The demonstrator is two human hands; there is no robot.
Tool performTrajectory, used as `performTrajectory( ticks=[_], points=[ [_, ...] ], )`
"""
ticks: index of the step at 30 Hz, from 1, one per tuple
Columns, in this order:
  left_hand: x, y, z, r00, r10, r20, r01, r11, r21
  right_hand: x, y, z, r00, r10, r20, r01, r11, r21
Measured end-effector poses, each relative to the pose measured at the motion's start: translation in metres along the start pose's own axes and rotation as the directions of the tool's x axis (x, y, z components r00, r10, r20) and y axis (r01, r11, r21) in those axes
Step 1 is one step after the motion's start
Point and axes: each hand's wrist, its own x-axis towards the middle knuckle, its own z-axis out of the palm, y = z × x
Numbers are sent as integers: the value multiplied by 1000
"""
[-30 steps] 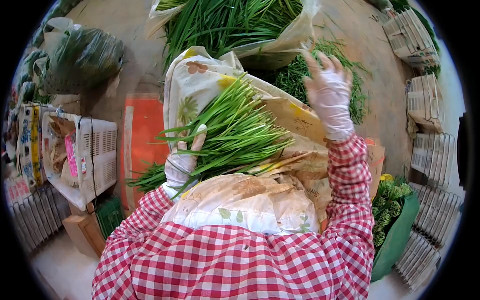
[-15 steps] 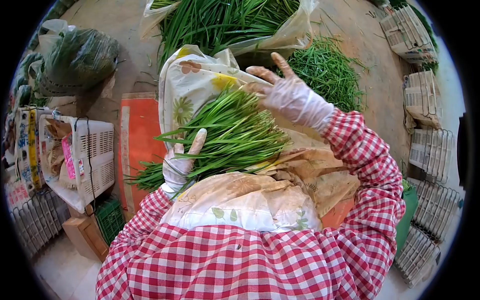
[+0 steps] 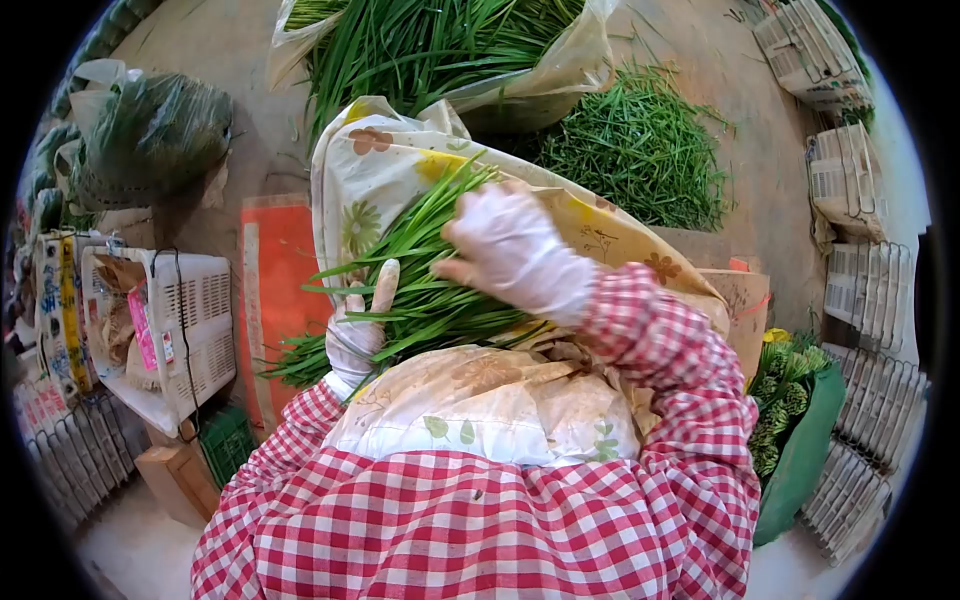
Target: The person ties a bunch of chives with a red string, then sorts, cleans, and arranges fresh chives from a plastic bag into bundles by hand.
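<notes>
A bunch of long green stalks lies across my lap on a floral apron. Gloved in white, my left hand holds the bunch from its left side, two fingers showing over the leaves. My right hand, also gloved, is over the right part of the bunch with its fingers bent onto the stalks; their tips are partly hidden, and what they grip, if anything, cannot be made out. Beyond the apron a plastic bag holds more long green leaves.
Loose green trimmings are heaped on the floor at upper right. A white crate and a wrapped bag of greens stand at left. More crates line the right side, near a green-wrapped bundle.
My right hand has come from the trimmings heap down and left onto the bunch, its fingers bending. My left hand has stayed at the bunch's left side.
</notes>
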Motion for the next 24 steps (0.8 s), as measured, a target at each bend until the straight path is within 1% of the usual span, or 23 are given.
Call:
performTrajectory(
  ticks=[1,2,3,4,5,6,7,8,9,10,11,12,13,14,15,17,18,19,20,21,23,24],
  points=[
    [-1,1,-2,999,-12,35,11,1000,19,6,-6,18,998,1,-59,-3,999,-36],
    [-1,1,-2,997,-27,67,24,999,39,7,-6,25,989,-25,-147,20,999,-34],
    [-1,0,-1,998,-25,66,22,999,41,7,-5,28,971,-56,-232,48,998,-36],
    [-3,-1,2,999,-24,22,23,1000,18,5,-4,25,971,-57,-233,50,998,-37],
    [-5,-3,5,999,-24,-21,24,1000,-5,1,-3,21,982,-33,-187,61,988,145],
    [-14,-1,4,965,-166,201,153,985,78,-3,-1,15,991,-17,-136,60,945,321],
    [-15,-3,9,966,-164,199,152,985,76,-5,2,9,991,-16,-136,59,946,319],
    [-17,-6,16,983,-143,114,139,989,42,-8,5,3,995,85,-51,-43,831,555],
    [-19,-8,20,992,-125,29,125,992,8,-12,10,-5,985,160,59,-150,650,745],
    [-21,-9,20,989,-124,78,122,992,27,-14,20,-18,967,139,214,-255,529,809],
    [-21,-10,20,989,-122,81,120,992,24,-18,31,-20,949,178,261,-305,305,902],
    [-22,-10,21,989,-126,84,122,992,41,-25,43,-28,939,290,184,-251,213,944],
    [-22,-10,21,988,-130,86,125,990,58,-33,53,-41,885,447,133,-266,250,931],
    [-20,-9,20,984,-147,96,143,988,53,-38,81,-27,867,453,-206,-164,651,741],
    [-21,-8,20,985,-146,96,142,988,53,-42,96,-22,745,343,-572,-164,926,341],
    [-20,-7,21,990,-131,56,121,982,148,-51,90,-31,819,311,-482,-334,942,41],
    [-19,-6,21,991,-124,55,115,983,146,-49,83,-28,899,293,-325,-277,956,97],
    [-18,-5,19,985,-156,78,145,980,135,-42,72,-22,954,254,-159,-228,960,164],
    [-18,-5,18,977,-188,103,174,976,127,-35,62,-9,962,273,-23,-264,946,188],
    [-19,-6,19,977,-184,103,170,977,129,-33,55,1,977,193,-91,-190,981,43],
    [-22,-9,22,980,-175,96,162,978,135,-20,56,22,969,239,-60,-223,956,192],
    [-20,-9,20,980,-177,94,163,977,141,-18,61,25,970,235,-64,-219,956,195]
  ],
)
